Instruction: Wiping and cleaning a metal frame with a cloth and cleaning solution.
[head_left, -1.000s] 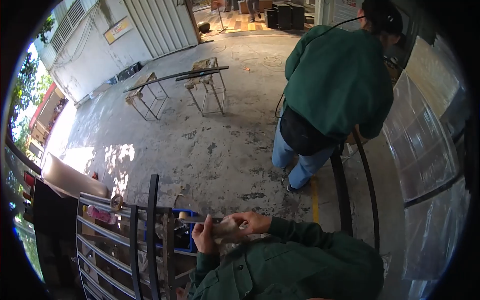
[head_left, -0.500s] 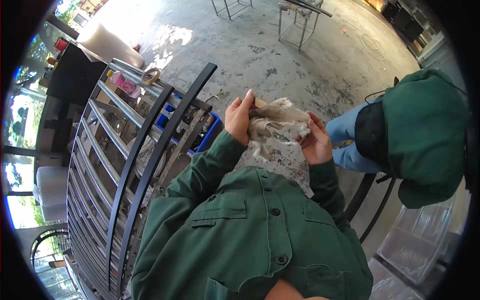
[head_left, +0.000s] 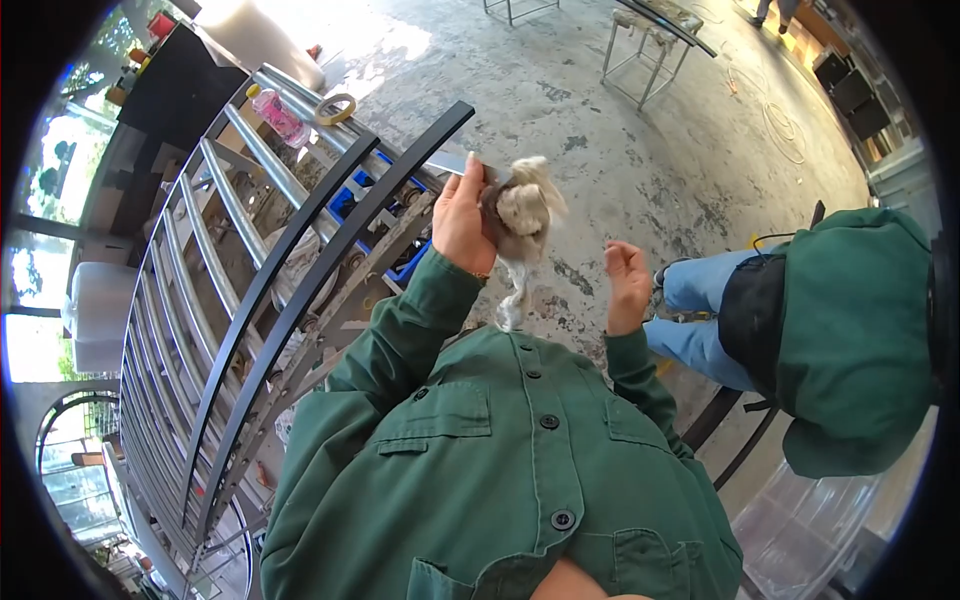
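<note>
My left hand (head_left: 462, 222) is closed around a bunched, dirty off-white rag (head_left: 522, 208). A frayed strip of it dangles toward my jacket. From the same hand a flat metal blade (head_left: 446, 161) sticks out to the left, like a scraper's; its grip is mostly hidden by fingers and cloth. To the right, apart from the rag, my right hand (head_left: 628, 287) is raised with its fingers loosely bent and apart, and I see nothing in it.
At left stands a rack of curved metal tubes (head_left: 232, 200) with two dark bars (head_left: 330, 240) across it. A pink-labelled bottle (head_left: 280, 115) and a tape roll (head_left: 335, 109) lie on top. Close at right is a person in green (head_left: 850, 330); a metal stand (head_left: 640, 62) is farther off.
My right hand has let go of the rag and moved down, away from it. The rag is now bunched in my left hand, and the metal blade has come into sight.
</note>
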